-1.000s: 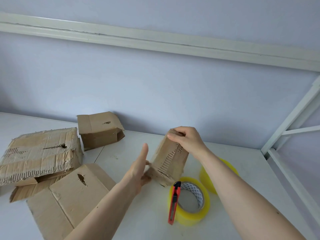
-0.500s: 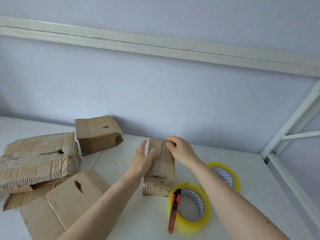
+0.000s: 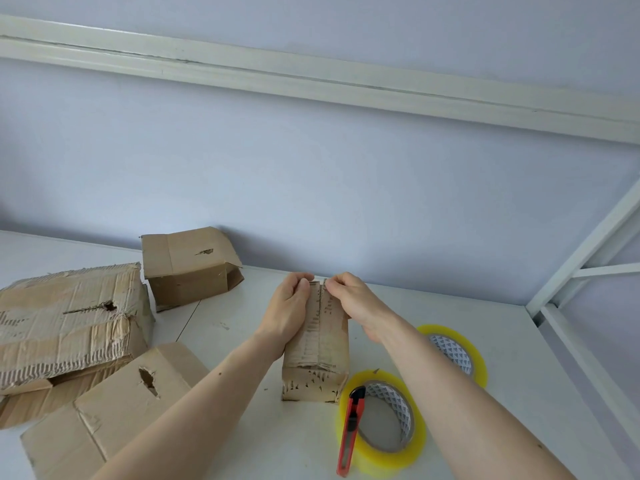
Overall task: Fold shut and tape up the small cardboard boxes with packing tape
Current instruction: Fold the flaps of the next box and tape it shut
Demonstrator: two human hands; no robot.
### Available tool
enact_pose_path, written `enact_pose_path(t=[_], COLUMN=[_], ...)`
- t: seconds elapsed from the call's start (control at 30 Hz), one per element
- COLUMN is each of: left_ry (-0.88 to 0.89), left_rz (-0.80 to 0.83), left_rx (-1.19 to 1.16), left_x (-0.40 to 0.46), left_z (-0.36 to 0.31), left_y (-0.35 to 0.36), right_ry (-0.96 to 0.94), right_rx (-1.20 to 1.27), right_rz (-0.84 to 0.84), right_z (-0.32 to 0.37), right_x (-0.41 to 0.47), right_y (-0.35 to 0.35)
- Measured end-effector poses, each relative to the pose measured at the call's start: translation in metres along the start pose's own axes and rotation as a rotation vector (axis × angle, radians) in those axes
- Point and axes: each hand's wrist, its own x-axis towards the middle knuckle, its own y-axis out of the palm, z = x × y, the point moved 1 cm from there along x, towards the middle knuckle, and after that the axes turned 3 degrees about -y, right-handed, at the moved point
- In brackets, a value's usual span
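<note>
At frame centre, the small box (image 3: 317,344), tilted a second ago, now lies flat on the counter (image 3: 242,341); the left hand (image 3: 289,308) and right hand (image 3: 349,301) pinch its top flaps together, ready for taping.

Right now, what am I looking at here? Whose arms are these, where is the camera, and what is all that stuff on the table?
No machine here: a person wears a camera on the head, looking down at their own arms. The left hand and right hand hold the top flaps of a small cardboard box together on a white table. Beside it lie two rolls of yellow packing tape, one near and one farther, with a red utility knife resting on the near roll. To the left sit three more worn boxes.
</note>
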Motion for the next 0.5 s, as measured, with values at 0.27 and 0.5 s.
enact_pose_path(t=[0.27,0.5], left_ry=[-0.134,-0.212], left_rz=[0.011,0.079], left_rx=[-0.199,-0.372], left_x=[-0.002,-0.004], left_z=[0.009,0.018], left_y=[-0.002,-0.004], right_ry=[-0.025,-0.145], right_rx=[0.081,0.033], right_rz=[0.013,-0.059], right_z=[-0.001,-0.006], right_x=[0.0,-0.006], right_y=[0.004,0.011])
